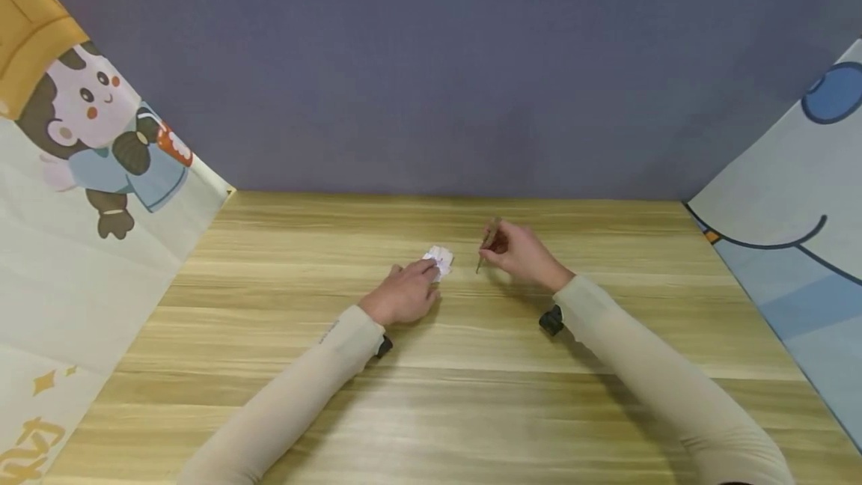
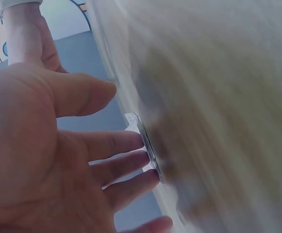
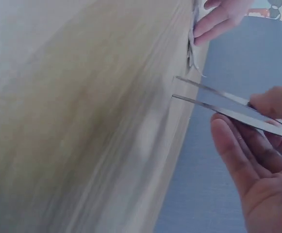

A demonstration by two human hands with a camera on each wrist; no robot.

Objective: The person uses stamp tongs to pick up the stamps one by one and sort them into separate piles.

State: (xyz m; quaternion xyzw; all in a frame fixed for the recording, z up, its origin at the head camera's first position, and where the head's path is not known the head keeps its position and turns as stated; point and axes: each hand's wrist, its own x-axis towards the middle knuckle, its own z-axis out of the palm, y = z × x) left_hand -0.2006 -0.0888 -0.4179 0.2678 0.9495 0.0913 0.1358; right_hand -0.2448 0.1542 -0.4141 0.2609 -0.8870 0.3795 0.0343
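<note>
Near the middle of the table lies a small, whitish, flat piece (image 1: 441, 260), thin like paper or film, with uneven edges. My left hand (image 1: 407, 292) reaches over from the left, its fingertips pressing on that piece. In the left wrist view the fingers are nearly straight and the thumb (image 2: 87, 94) stays off the piece. My right hand (image 1: 525, 251) holds metal tweezers (image 3: 228, 114) between thumb and fingers, to the right of the piece. The two tweezer tips stand apart with nothing between them, pointing down close over the table.
The wood-grain table (image 1: 431, 410) meets a grey-blue wall panel (image 1: 431, 81) at the back. Cartoon-printed panels, one on the left (image 1: 101, 268) and one on the right (image 1: 774, 193), flank it. Dark wrist devices show at both cuffs.
</note>
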